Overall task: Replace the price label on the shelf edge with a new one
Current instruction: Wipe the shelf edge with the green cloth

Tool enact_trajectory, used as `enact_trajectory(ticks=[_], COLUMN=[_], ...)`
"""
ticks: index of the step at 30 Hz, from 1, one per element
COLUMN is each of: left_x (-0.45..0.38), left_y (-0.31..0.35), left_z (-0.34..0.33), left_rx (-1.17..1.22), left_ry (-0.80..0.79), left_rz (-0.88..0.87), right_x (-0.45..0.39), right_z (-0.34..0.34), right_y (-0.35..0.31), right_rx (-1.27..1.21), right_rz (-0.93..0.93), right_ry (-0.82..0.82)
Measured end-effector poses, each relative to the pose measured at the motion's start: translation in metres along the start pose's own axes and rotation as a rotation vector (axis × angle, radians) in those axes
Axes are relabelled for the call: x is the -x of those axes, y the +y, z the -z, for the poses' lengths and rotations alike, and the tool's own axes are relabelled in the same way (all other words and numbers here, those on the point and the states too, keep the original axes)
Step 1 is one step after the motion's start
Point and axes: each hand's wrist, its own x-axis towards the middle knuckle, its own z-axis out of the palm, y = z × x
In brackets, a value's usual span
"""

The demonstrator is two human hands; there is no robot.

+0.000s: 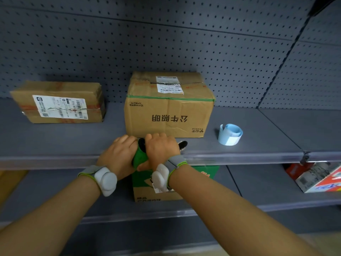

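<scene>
So, fingers first: my left hand point(120, 154) is curled round the side of a green object point(140, 157) and my right hand point(160, 150) is wrapped over its top from the other side, knuckles facing the camera, so both are gripping the same thing. I can't make out the fingertips themselves (they're tucked behind the hands). The green thing has a black opening at its top and something dark with a bristly look point(182, 144) poking out to the right of my right hand; whether that's part of the same tool, I honestly can't tell.

All of this is happening right at the front edge of the shelf point(258, 130), over the clear label strip point(239, 156) that runs along it. I can't see any price label in the strip where my hands are, since they cover that stretch.

The roll of blue labels point(229, 134) is sitting loose on the shelf, well off to the right of my hands, near the front edge and just right of the big cardboard box point(168, 115). Nobody's touching it.

My read on progress: still early. The new label looks untouched, so fitting it is all still to do, and whether the old one is out yet I can't say.
</scene>
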Motion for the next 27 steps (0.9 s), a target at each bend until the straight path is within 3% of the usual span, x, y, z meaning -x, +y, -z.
enact_trajectory(ticks=[27], left_x=[0.005], left_y=[0.003], left_z=[0.011], left_rx=[0.051], left_ry=[-0.053], left_rz=[-0.021], right_x=[0.032], right_z=[-0.002], right_y=[0.065], right_rx=[0.024], right_rz=[-0.101], right_ry=[-0.053])
